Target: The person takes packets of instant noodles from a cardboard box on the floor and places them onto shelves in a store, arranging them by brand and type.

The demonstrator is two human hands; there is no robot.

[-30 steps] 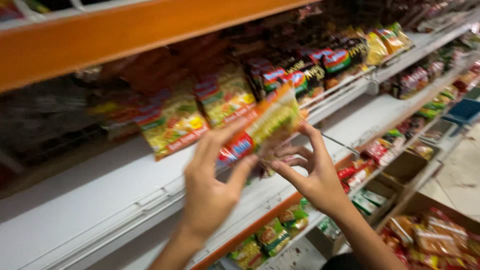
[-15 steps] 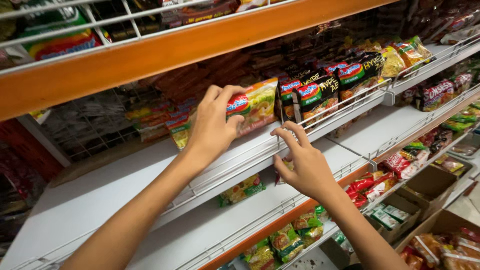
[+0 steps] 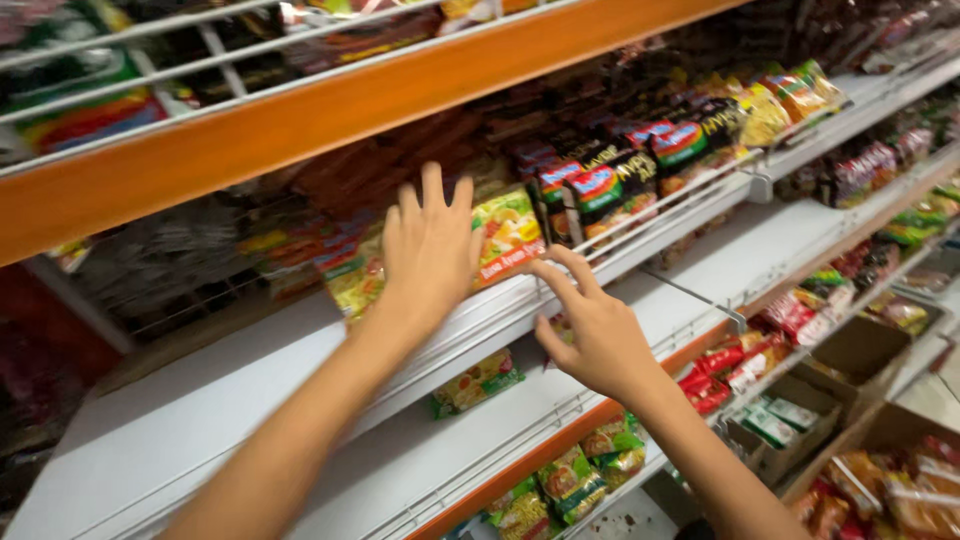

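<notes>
A yellow and green noodle packet (image 3: 508, 235) stands upright on the white wire-fronted shelf (image 3: 200, 420), at the left end of a row of similar packets. My left hand (image 3: 430, 250) is raised just left of it, fingers spread, holding nothing; whether it touches the packets behind it I cannot tell. My right hand (image 3: 590, 330) hovers lower and to the right, fingers apart, its fingertips close to the shelf's front rail (image 3: 640, 235) below the packet. Both forearms reach in from the bottom of the view.
Dark red and black packets (image 3: 640, 180) fill the same shelf to the right. An orange shelf edge (image 3: 400, 100) runs overhead. Loose packets (image 3: 480, 380) lie on the shelf below, more packets (image 3: 570, 480) lower down. Open cardboard boxes (image 3: 850, 350) stand at lower right.
The packet, held up in both hands a second ago, went onto the shelf in my left hand. Now the left hand has let go and spread its fingers; the right hand stays near the rail.
</notes>
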